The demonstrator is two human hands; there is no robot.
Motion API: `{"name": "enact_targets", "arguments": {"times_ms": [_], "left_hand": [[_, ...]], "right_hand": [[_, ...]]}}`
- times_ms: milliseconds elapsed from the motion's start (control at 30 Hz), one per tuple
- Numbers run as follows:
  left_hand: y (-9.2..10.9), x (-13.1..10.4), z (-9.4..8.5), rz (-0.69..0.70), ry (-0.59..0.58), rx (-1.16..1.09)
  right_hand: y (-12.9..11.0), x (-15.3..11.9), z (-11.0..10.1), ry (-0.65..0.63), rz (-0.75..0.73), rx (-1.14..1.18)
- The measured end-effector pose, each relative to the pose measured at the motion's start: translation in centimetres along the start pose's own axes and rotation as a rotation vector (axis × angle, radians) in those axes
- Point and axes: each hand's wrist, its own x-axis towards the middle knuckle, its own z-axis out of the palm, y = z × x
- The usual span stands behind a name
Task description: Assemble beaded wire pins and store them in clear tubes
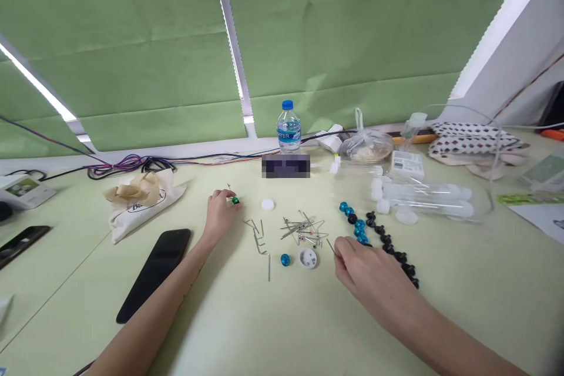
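My left hand (220, 211) is closed, with a small green ball (235, 200) at its fingertips. Closed round a thin metal rod (330, 247) is my right hand (358, 261), just right of a white cap (308, 258) that holds small bits. A lone blue ball (285, 259) lies left of that cap. Between the hands is a pile of thin metal pins (304, 229), with several bent hex keys (259, 241) to its left. Beyond my right hand run a row of blue balls (359, 225) and a row of black knobs (386, 239).
A water bottle (289, 129) stands at the back. Clear tubes (423, 198), a white box (407, 165) and a knotted plastic bag (365, 145) lie at the right. To the left are a black phone (154, 273), a cloth pouch (145, 205) and bundled cables (118, 167).
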Motion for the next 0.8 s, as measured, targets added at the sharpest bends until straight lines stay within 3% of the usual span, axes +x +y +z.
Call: {"name": "enact_targets", "arguments": {"times_ms": [133, 267, 367, 433, 500, 667, 800], "left_hand": [[0.7, -0.2, 0.1, 0.032, -0.005, -0.054], [3.3, -1.9, -0.3, 0.082, -0.051, -0.209], [6.2, -4.2, -0.8, 0.112, -0.191, -0.369], [8.0, -6.0, -1.0, 0.037, -0.39, -0.692], [9.3, -7.7, -1.0, -0.049, -0.509, -0.85], [10.7, -10.4, -0.6, -0.219, -0.692, -1.022], [11.1, -11.3, -0.1, -0.271, -0.774, -1.134]], "right_hand": [[-0.1, 0.3, -0.8, 0.026, 0.029, 0.115], [0.0, 0.2, -1.0, 0.088, 0.041, 0.304], [-0.2, -0.2, -0.9, 0.072, 0.054, 0.498], [-0.3, -0.3, -1.0, 0.027, 0.088, 0.629], [-0.4, -0.3, -1.1, -0.027, 0.124, 0.76], [-0.5, 0.0, -1.3, -0.076, 0.147, 1.045], [-0.6, 0.0, -1.4, 0.03, 0.113, 1.074]]}}
